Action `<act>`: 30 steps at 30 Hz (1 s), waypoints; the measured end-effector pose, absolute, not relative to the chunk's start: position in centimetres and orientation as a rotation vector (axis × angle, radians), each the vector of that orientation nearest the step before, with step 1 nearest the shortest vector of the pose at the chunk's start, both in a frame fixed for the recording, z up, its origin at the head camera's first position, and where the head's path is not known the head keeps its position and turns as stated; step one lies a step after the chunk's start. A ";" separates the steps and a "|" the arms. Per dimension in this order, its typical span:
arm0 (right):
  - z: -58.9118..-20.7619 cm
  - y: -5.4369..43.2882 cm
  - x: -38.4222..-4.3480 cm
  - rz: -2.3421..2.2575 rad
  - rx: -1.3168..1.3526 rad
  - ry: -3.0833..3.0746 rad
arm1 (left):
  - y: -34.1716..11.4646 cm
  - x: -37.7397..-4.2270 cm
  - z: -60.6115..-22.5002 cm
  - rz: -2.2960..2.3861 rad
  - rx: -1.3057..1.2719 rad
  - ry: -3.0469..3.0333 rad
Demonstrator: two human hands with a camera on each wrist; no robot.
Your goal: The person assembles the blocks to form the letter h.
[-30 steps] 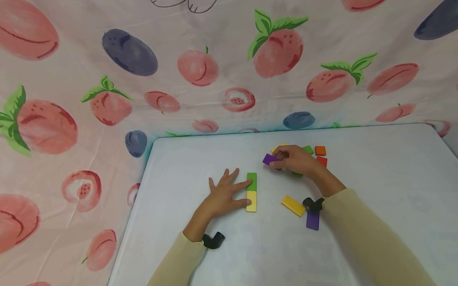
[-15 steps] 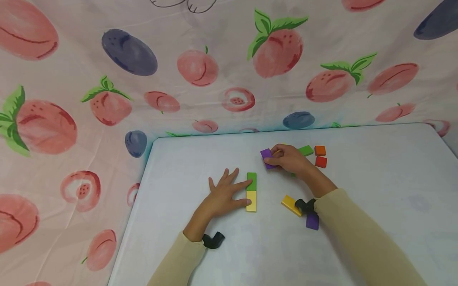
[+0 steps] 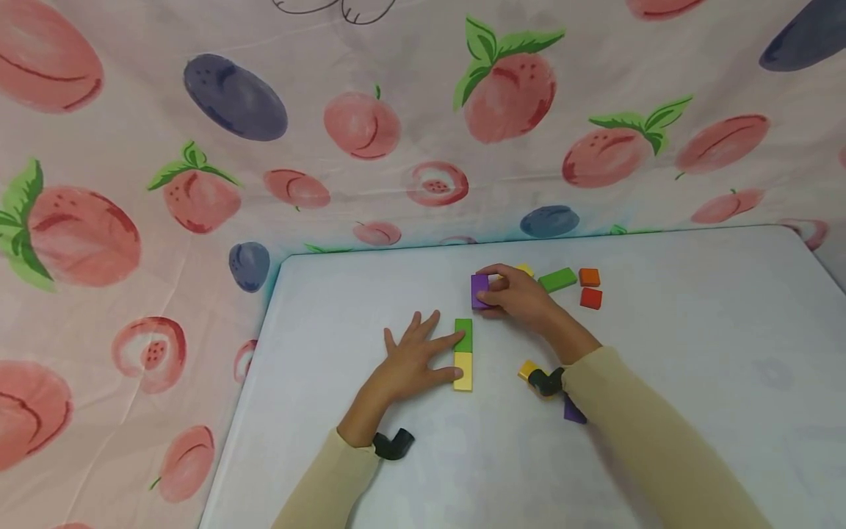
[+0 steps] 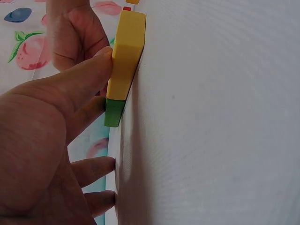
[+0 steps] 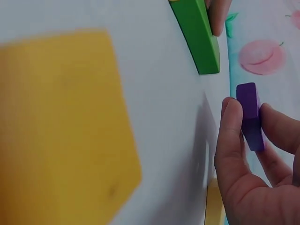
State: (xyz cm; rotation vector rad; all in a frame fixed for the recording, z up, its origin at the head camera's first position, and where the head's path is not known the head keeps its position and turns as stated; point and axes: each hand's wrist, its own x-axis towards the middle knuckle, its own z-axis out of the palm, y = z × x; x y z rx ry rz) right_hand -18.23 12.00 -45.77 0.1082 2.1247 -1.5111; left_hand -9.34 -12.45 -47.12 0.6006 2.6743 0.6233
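My right hand [image 3: 522, 300] pinches a purple block [image 3: 479, 291] between thumb and fingers, just beyond the far end of a short row. In the right wrist view the purple block [image 5: 250, 112] shows between the fingertips, with a gap to the green block [image 5: 199, 40]. That row is a green block [image 3: 466, 332] and a yellow block [image 3: 465, 366], end to end. My left hand [image 3: 406, 366] lies spread beside it, index finger touching the green block and thumb touching the yellow one. From the left wrist, the yellow block [image 4: 127, 56] hides part of the green block [image 4: 114, 112].
Behind the right hand lie a partly hidden yellow block [image 3: 525, 270], a green block [image 3: 558, 279], an orange block [image 3: 589, 277] and a red block [image 3: 591, 297]. Under the right wrist are another yellow block [image 3: 527, 369] and purple block [image 3: 573, 413]. A fruit-print cloth [image 3: 410, 66] rises behind the white table [image 3: 344, 294].
My right hand has moved left with the purple block and turned it from slanted to lengthwise, in line with the row. The left hand has stayed in place.
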 end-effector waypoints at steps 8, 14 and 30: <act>-46.1 11.1 -18.0 -1.643 0.131 2.041 | -12.5 -9.5 -47.2 0.623 0.607 2.671; -46.3 10.7 -17.9 -1.658 0.170 2.047 | -12.5 -9.5 -47.1 0.631 0.608 2.665; -46.6 10.0 -18.0 -1.512 0.225 2.173 | -12.4 -9.4 -47.2 0.634 0.603 2.678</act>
